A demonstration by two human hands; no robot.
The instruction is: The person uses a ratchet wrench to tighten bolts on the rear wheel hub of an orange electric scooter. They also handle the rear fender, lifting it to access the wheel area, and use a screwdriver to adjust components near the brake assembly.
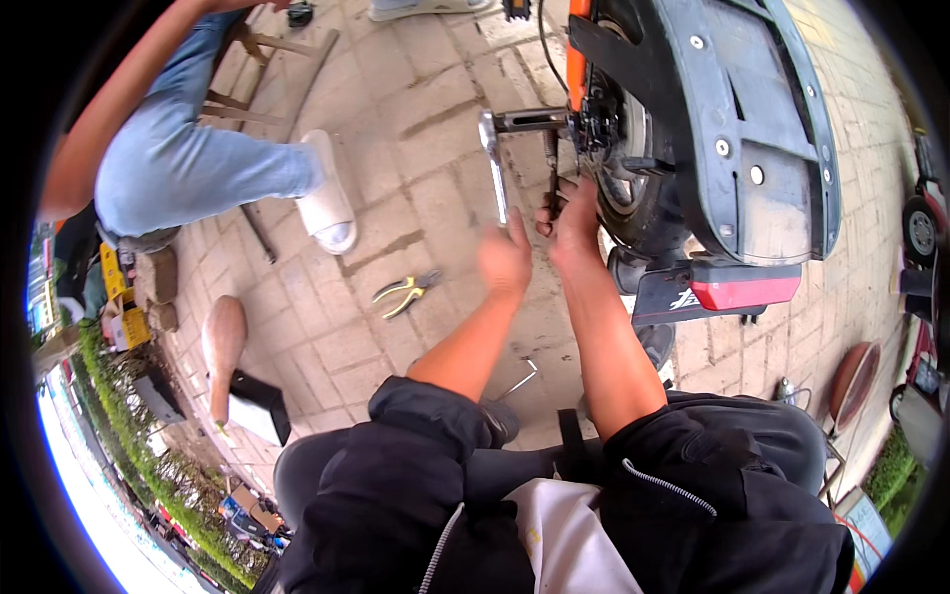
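A long silver wrench runs from my left hand up to the outer end of a dark metal bar beside the wheel. My left hand is closed around the wrench's lower end and slightly blurred. Close by, my right hand is at the side of the wheel, its fingers curled around something I cannot make out. Both hands work next to a two-wheeler with an orange frame tube, a dark rear rack and a red tail light.
Yellow-handled pliers and a bent hex key lie on the paving. A person in jeans sits at the left, one slipper on the bricks. A mallet-like tool lies lower left, and a round brown dish stands right.
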